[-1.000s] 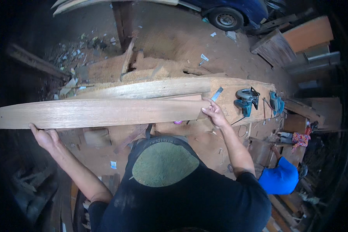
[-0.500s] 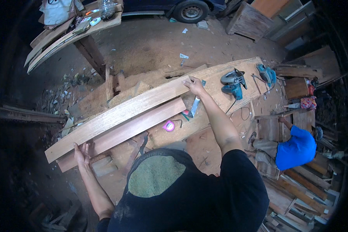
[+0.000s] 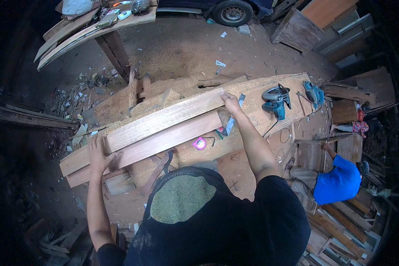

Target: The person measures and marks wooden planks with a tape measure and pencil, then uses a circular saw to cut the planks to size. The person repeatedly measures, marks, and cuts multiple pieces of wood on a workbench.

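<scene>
Two long, pale wooden boards lie side by side, slanting up to the right: the far wooden board point(image 3: 164, 114) and the slightly redder near board point(image 3: 173, 142). My right hand point(image 3: 230, 103) grips the far board at its right end. Toward the left end, my left hand point(image 3: 100, 156) spreads across the boards, fingertips by the far board's outer edge and thumb stretched over the near one. A pink tape measure point(image 3: 199, 143) sits just below the near board. Beside my right hand lies a metal-bladed tool point(image 3: 230, 126), its kind unclear.
A circular saw point(image 3: 275, 101) and another teal power tool point(image 3: 314, 94) rest on the sawdust-covered workbench point(image 3: 252, 116). A co-worker in a blue shirt point(image 3: 338, 181) bends over wooden panels at right. A cluttered table point(image 3: 82, 35) stands far left, and a parked vehicle's wheel point(image 3: 233, 13) shows behind.
My left hand has moved from under the boards' near edge to across the top of them. The far board now sits closer against the near one. My right hand keeps its hold.
</scene>
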Demonstrator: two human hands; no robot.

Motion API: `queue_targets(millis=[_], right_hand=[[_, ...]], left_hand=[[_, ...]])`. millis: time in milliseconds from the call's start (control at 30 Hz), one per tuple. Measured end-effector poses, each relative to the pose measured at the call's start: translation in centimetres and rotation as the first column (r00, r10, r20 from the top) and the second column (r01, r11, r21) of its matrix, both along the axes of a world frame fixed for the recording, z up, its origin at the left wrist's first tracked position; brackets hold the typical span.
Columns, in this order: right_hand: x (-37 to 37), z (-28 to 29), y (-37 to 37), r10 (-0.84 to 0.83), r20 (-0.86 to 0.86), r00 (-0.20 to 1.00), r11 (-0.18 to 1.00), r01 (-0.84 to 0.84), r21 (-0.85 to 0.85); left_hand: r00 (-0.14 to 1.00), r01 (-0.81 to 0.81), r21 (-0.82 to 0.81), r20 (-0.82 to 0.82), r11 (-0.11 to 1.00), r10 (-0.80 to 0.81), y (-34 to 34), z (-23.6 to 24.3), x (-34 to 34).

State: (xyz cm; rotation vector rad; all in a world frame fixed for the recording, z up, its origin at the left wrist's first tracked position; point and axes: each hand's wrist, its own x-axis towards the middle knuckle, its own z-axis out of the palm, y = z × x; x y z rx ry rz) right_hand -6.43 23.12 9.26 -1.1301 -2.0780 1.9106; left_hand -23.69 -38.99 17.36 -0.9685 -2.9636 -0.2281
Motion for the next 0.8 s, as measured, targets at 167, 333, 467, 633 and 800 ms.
queue_targets(millis=[167, 333, 467, 633, 800], right_hand=[[0.5, -0.4, -0.1, 0.036, -0.01, 0.999, 0.999, -0.036, -0.011], [0.9, 0.6, -0.3, 0.033, -0.019, 0.999, 0.997, -0.034, -0.071], [1.1, 0.8, -1.0, -0.012, -0.004, 1.0, 0.997, 0.012, -0.072], [4.6, 0.5, -0.4, -0.011, -0.017, 1.0, 0.999, 0.012, 0.047], [8.5, -0.1, 0.9, -0.056, -0.047, 0.997, 0.994, 0.051, -0.1]], left_hand=[[0.944, 0.097, -0.134, 0.326, 0.986, -0.048, 0.1, -2.5, -3.7], [0.92, 0.122, -0.102, 0.385, 0.987, -0.074, 1.0, -2.9, -4.6], [0.939, 0.112, -0.087, 0.334, 0.99, -0.077, 0.6, -2.8, -4.8], [0.952, 0.206, -0.089, 0.25, 0.975, -0.178, 0.7, -1.9, -1.9], [0.933, 0.25, -0.115, 0.294, 0.961, -0.207, 2.1, -0.3, 2.6]])
